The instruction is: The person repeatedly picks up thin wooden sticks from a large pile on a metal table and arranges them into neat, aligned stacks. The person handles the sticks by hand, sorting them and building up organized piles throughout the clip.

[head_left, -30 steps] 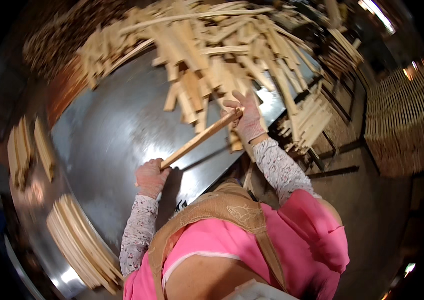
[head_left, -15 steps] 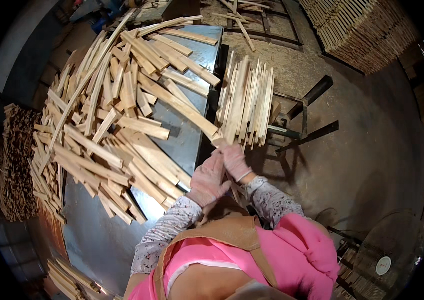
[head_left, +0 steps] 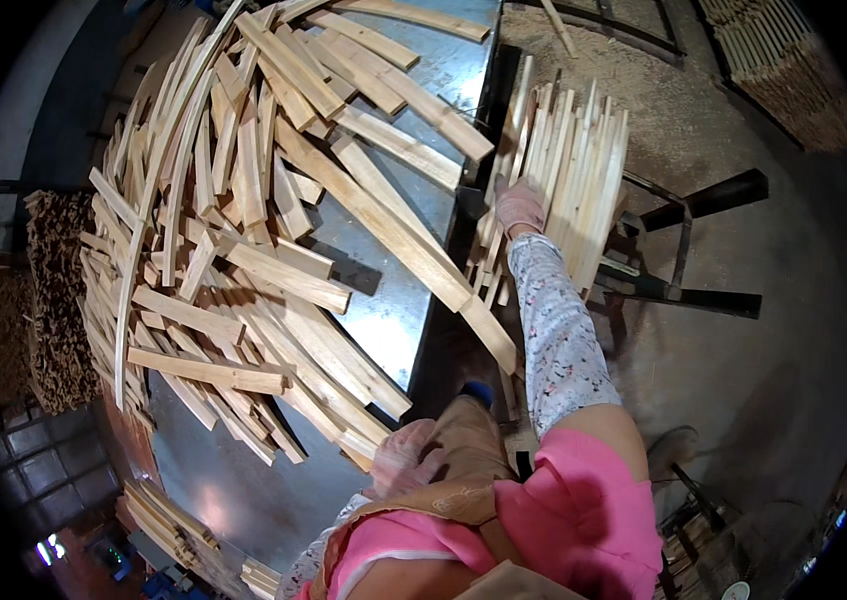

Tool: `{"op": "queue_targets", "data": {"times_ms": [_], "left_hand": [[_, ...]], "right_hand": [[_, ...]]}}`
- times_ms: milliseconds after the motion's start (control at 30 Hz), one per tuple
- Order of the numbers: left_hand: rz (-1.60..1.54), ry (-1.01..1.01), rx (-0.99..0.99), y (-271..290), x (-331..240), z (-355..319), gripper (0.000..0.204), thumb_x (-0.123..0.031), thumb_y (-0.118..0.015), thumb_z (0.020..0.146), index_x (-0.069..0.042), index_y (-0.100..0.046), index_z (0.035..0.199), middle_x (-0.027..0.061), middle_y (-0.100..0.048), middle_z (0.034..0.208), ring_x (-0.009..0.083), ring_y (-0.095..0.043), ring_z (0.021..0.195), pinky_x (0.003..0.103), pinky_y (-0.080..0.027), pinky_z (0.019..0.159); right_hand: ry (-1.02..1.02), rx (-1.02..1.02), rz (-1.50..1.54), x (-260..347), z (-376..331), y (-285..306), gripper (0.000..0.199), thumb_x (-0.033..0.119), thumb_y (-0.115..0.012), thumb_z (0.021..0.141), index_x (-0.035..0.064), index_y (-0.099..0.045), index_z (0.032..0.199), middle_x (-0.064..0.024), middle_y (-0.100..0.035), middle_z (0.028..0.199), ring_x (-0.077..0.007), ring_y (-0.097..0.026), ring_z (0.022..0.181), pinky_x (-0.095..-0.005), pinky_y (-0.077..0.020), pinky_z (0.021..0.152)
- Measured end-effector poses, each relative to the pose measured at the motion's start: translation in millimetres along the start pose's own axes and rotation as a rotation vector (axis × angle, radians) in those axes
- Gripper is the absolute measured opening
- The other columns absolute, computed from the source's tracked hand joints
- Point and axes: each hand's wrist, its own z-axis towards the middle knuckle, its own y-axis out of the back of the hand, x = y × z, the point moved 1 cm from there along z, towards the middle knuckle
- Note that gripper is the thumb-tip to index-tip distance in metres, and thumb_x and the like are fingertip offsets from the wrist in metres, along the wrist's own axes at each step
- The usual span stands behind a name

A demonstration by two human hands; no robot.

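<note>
My right hand (head_left: 521,207), in a pale pink glove, reaches forward to the stack of wooden strips (head_left: 584,175) to the right of the metal table. Its fingers are closed around a strip at the stack's left side; the palm side is hidden. My left hand (head_left: 409,458), gloved too and smeared by motion, is drawn back near my apron at the table's near edge. Its fingers cannot be made out clearly. Between the hands, a long wooden strip (head_left: 489,335) juts over the table's right edge.
A large jumbled heap of wooden strips (head_left: 244,200) covers much of the metal table (head_left: 234,480). The right-hand stack rests on a dark metal stand (head_left: 714,200). More stacked wood (head_left: 59,300) stands at the left, and a slatted pile (head_left: 794,80) at the far right.
My right hand has moved forward and away from my left hand, onto the stack. My left hand has drawn back toward my body. The whole view has shifted.
</note>
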Motion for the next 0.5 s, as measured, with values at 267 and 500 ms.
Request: {"op": "queue_targets", "data": {"times_ms": [267, 500], "left_hand": [[0.003, 0.005, -0.055, 3.8, 17.8, 10.8, 0.061, -0.037, -0.076, 0.095, -0.009, -0.062, 0.147, 0.0167, -0.068, 0.141, 0.0386, -0.065, 0.128, 0.051, -0.051, 0.111], [-0.14, 0.226, 0.036, 13.6, 44.9, 5.6, 0.061, -0.035, -0.072, 0.096, -0.012, -0.061, 0.151, 0.0164, -0.064, 0.148, 0.039, -0.06, 0.137, 0.047, -0.047, 0.118]], "right_hand": [[0.045, -0.093, -0.065, 16.9, -8.7, 5.1, 0.09, 0.057, -0.089, 0.083, -0.0006, -0.059, 0.146, -0.0291, -0.062, 0.147, -0.0473, -0.061, 0.137, -0.0553, -0.0525, 0.112], [0.139, -0.14, -0.176, 17.3, 4.2, -14.2, 0.079, 0.056, -0.082, 0.086, -0.0027, -0.065, 0.135, -0.0306, -0.073, 0.129, -0.0466, -0.069, 0.124, -0.051, -0.0553, 0.107]]}}
